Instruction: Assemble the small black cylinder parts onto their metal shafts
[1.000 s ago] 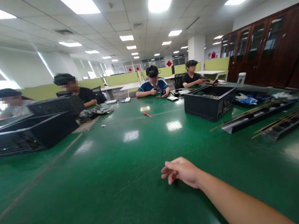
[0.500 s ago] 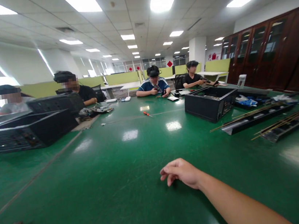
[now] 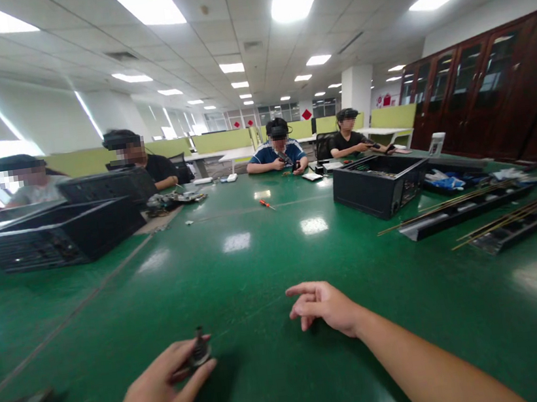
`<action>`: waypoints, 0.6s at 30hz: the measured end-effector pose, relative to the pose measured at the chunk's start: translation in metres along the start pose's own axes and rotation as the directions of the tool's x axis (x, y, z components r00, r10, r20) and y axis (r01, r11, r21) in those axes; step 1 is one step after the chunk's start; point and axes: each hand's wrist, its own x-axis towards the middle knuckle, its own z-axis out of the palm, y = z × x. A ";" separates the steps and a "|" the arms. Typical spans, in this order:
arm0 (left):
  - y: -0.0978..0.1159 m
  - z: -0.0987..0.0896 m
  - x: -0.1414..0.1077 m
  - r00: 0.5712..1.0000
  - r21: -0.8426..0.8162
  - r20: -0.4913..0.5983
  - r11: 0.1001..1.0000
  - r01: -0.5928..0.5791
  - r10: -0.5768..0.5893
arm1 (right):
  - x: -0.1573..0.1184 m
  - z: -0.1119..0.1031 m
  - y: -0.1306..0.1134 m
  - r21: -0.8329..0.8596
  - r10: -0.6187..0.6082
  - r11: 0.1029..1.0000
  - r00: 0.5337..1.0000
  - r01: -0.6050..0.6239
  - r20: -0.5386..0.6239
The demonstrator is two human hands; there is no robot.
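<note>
Tabletop (image 3: 255,344) gap, dark part (image 3: 200,350) to right hand (image 3: 329,309)

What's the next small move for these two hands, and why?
I'd probably bring the left hand a little toward the right hand. The left pinches a small dark part between thumb and fingers, while the right appears to hold nothing, its fingers loosely spread and pointing toward the left side, so it seems well placed to help steady the part.

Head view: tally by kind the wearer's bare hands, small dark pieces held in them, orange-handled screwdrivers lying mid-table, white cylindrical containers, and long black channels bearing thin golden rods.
Bare hands: 2
Small dark piece: 1
Orange-handled screwdriver: 1
White cylindrical container: 1
Long black channels: 2
Total: 7
</note>
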 end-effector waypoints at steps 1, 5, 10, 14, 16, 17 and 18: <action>0.017 0.014 0.008 0.988 0.024 0.123 0.995 -0.095 0.091 | 0.000 -0.001 0.001 -0.010 -0.024 1.000 1.000 0.024 -0.004; 0.065 0.072 0.032 0.902 0.006 0.293 0.943 -0.332 0.316 | -0.001 -0.002 0.007 -0.151 -0.127 0.981 0.991 0.122 -0.028; 0.047 0.107 0.036 0.923 -0.056 0.227 0.950 -0.307 0.311 | -0.006 0.004 0.008 -0.405 -0.192 0.896 0.981 0.181 0.014; 0.040 0.104 0.030 0.943 -0.107 0.192 0.961 -0.255 0.272 | -0.008 0.008 0.005 -0.511 -0.179 0.844 0.984 0.165 0.022; 0.044 0.101 0.029 0.949 -0.127 0.182 0.963 -0.238 0.258 | -0.008 0.008 0.003 -0.532 -0.158 0.833 0.987 0.150 0.030; 0.046 0.101 0.029 0.950 -0.136 0.181 0.964 -0.231 0.253 | -0.008 0.009 0.003 -0.538 -0.149 0.831 0.988 0.143 0.033; 0.048 0.100 0.030 0.952 -0.145 0.179 0.964 -0.222 0.246 | -0.009 0.009 0.003 -0.543 -0.142 0.829 0.989 0.138 0.034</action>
